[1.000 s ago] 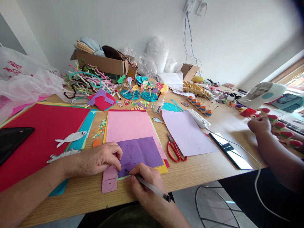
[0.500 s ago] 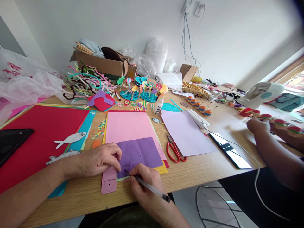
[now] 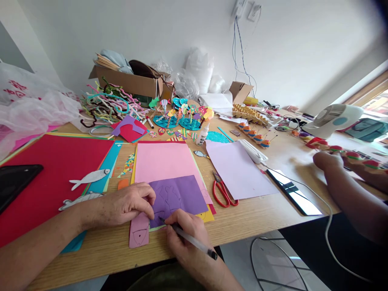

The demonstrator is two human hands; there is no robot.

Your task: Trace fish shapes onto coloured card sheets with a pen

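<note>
My right hand (image 3: 188, 238) is closed around a pen (image 3: 195, 241) with a clear barrel and black cap end. Its tip touches the lower left part of a purple sheet of paper (image 3: 194, 194), where fish outlines are drawn in dark line. My left hand (image 3: 133, 204) lies at the sheet's left edge, fingers curled, fingertips pressing the paper down. Just below it a pink paper strip (image 3: 139, 232) with a drawn fish head sticks out. Under the purple sheet is a stack topped with pink paper (image 3: 162, 161). White fish cut-outs (image 3: 91, 178) lie by my left forearm.
Red-handled scissors (image 3: 222, 193), a lilac sheet (image 3: 239, 169) and a glue bottle (image 3: 203, 135) lie to the right. A black phone (image 3: 21, 182) rests on red paper (image 3: 60, 161) at left. Paper crafts (image 3: 182, 115) stand behind. A co-worker's hand (image 3: 329, 161) is at far right.
The co-worker's hand and the red-and-green pieces by it have shifted slightly left. My own hands, the pen and the purple paper show almost no movement.
</note>
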